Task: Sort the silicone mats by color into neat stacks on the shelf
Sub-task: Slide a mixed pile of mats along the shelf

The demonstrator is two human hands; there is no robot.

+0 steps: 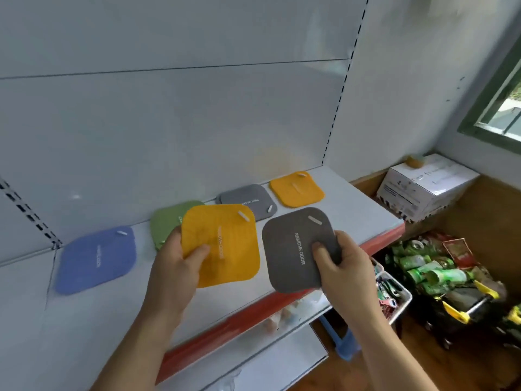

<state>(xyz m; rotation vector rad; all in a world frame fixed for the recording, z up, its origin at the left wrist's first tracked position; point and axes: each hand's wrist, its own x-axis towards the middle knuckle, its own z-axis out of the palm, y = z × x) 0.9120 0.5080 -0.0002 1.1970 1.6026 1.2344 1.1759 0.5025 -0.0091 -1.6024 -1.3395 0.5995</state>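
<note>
My left hand (176,266) pinches a yellow mat (225,244) by its lower left edge, thumb on top, above the white shelf (363,213). Just to the right, my right hand (338,266) holds a dark grey mat (293,249) printed "REMOVE ODOR", thumb on its face. Flat on the shelf lie a blue mat (95,261) at the left, a green mat (166,221) partly hidden behind the yellow one, a grey mat (248,200) and another yellow mat (296,189) at the back right.
The shelf has a red front strip (248,317) and a slotted upright (338,100) at its right end. A white cardboard box (423,187) stands to the right. Below right are baskets of packaged goods (434,272) and a lower shelf.
</note>
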